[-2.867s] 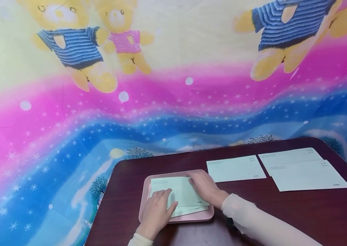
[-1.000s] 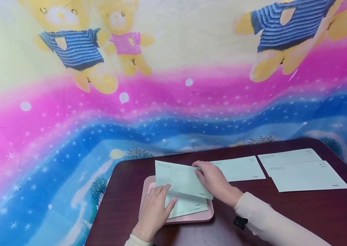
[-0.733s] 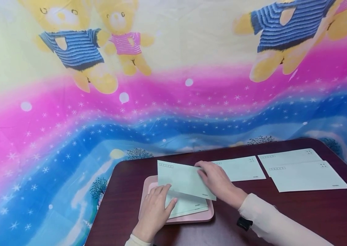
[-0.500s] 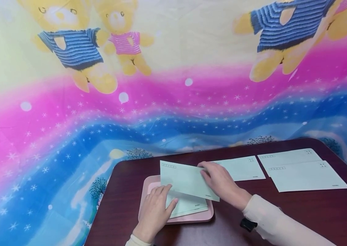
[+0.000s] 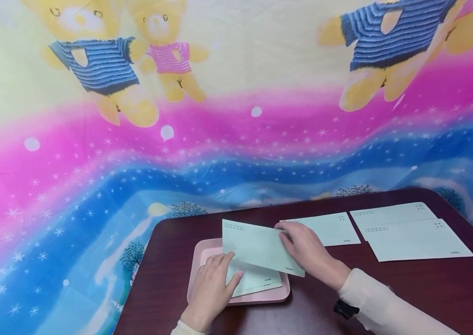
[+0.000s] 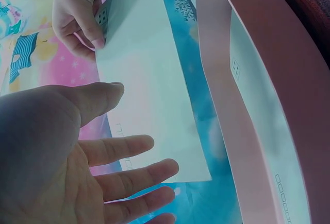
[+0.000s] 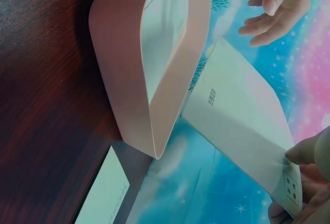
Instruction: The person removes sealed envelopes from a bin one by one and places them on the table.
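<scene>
My right hand (image 5: 309, 249) pinches a pale green envelope (image 5: 253, 246) by its upper right corner, thumb on the front face. The envelope is raised and tilted over a pink tray (image 5: 279, 294), its printed code boxes at the upper left. More envelopes (image 5: 257, 280) lie stacked in the tray under it. Over the tray's left side my left hand (image 5: 211, 286) hovers with fingers spread and relaxed, holding nothing. In the left wrist view, its fingers stand in front of the held envelope (image 6: 149, 69). The right wrist view shows the stamp box beside the right thumb.
A single envelope (image 5: 339, 230) lies on the dark wooden table (image 5: 303, 311) right of the tray, partly covered by the right hand. Farther right, two overlapping envelopes (image 5: 421, 242) lie flat. A cloth with printed bears (image 5: 102, 65) hangs behind the table.
The right hand has lifted the top envelope off the tray's stack, tilted it, then drawn it slowly rightward. The left hand stays almost in place over the tray.
</scene>
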`<action>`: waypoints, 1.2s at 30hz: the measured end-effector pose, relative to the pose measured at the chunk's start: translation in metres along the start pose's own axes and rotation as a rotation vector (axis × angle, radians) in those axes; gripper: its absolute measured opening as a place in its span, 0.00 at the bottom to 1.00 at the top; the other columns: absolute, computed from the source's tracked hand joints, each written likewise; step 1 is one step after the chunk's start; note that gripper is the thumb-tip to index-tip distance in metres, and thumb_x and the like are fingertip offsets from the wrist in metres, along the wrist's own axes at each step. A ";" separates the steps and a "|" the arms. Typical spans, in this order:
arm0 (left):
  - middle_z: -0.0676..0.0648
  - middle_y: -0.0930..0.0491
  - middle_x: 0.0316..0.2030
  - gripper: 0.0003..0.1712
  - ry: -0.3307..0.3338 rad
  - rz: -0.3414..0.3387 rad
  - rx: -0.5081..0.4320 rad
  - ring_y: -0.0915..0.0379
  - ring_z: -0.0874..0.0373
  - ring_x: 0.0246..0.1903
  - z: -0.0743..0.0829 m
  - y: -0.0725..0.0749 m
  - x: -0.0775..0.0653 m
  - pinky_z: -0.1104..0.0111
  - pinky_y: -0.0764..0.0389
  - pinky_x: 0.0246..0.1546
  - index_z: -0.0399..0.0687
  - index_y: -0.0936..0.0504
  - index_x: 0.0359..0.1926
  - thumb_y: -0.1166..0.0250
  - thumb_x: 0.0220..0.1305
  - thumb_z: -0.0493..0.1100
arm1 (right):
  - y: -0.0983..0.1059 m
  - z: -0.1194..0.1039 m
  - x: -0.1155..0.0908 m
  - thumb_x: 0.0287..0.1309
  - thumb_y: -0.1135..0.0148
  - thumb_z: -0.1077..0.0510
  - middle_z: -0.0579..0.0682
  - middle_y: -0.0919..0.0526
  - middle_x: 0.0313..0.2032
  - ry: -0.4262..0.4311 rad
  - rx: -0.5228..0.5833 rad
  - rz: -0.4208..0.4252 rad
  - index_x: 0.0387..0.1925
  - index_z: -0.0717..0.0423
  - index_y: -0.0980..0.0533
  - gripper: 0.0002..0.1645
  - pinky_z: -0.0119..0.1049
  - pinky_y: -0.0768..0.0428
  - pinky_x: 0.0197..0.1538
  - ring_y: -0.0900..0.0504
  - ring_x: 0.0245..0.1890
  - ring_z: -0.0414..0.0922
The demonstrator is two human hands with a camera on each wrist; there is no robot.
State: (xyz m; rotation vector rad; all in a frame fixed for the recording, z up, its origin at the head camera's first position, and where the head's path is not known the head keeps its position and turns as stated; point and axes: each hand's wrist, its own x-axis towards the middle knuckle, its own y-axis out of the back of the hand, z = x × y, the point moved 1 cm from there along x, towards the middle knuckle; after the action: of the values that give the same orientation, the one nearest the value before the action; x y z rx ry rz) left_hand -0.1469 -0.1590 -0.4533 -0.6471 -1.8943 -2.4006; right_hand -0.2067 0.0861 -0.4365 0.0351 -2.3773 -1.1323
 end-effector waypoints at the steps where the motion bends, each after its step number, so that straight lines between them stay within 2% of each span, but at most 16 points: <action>1: 0.48 0.16 0.53 0.27 0.000 -0.001 0.001 0.22 0.51 0.55 0.000 0.000 0.000 0.55 0.21 0.50 0.48 0.20 0.60 0.33 0.65 0.55 | 0.000 0.000 -0.001 0.62 0.34 0.65 0.53 0.11 0.48 -0.001 0.002 0.000 0.49 0.55 0.17 0.13 0.51 0.17 0.51 0.14 0.51 0.52; 14: 0.48 0.15 0.52 0.27 -0.018 0.011 0.022 0.21 0.51 0.54 -0.003 -0.005 0.000 0.56 0.21 0.48 0.48 0.20 0.60 0.33 0.65 0.55 | 0.005 0.008 -0.001 0.65 0.36 0.64 0.55 0.12 0.50 -0.003 0.015 -0.027 0.50 0.55 0.17 0.13 0.49 0.16 0.47 0.14 0.49 0.51; 21: 0.47 0.16 0.53 0.28 -0.010 -0.016 0.010 0.22 0.50 0.56 -0.003 -0.007 0.001 0.55 0.20 0.51 0.48 0.20 0.61 0.33 0.66 0.56 | 0.008 0.010 -0.002 0.65 0.36 0.64 0.55 0.12 0.49 -0.013 0.012 -0.037 0.51 0.56 0.18 0.14 0.51 0.16 0.48 0.14 0.49 0.52; 27: 0.48 0.16 0.54 0.28 -0.019 -0.010 0.016 0.22 0.51 0.56 -0.001 -0.004 0.002 0.56 0.21 0.49 0.49 0.20 0.61 0.33 0.65 0.56 | 0.015 0.011 -0.004 0.65 0.37 0.64 0.55 0.12 0.49 -0.017 0.010 -0.022 0.52 0.56 0.18 0.15 0.52 0.17 0.50 0.14 0.50 0.53; 36: 0.47 0.17 0.55 0.28 -0.015 -0.036 -0.006 0.23 0.50 0.57 0.007 0.000 0.003 0.54 0.21 0.50 0.49 0.21 0.62 0.34 0.66 0.56 | 0.027 0.016 -0.010 0.64 0.37 0.64 0.56 0.12 0.47 -0.017 0.002 -0.004 0.51 0.56 0.18 0.14 0.53 0.17 0.48 0.14 0.48 0.53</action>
State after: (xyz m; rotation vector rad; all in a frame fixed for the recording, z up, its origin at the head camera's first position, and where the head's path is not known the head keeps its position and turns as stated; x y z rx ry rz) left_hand -0.1469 -0.1517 -0.4507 -0.6390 -1.9215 -2.4313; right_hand -0.2001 0.1174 -0.4291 0.0305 -2.3947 -1.1363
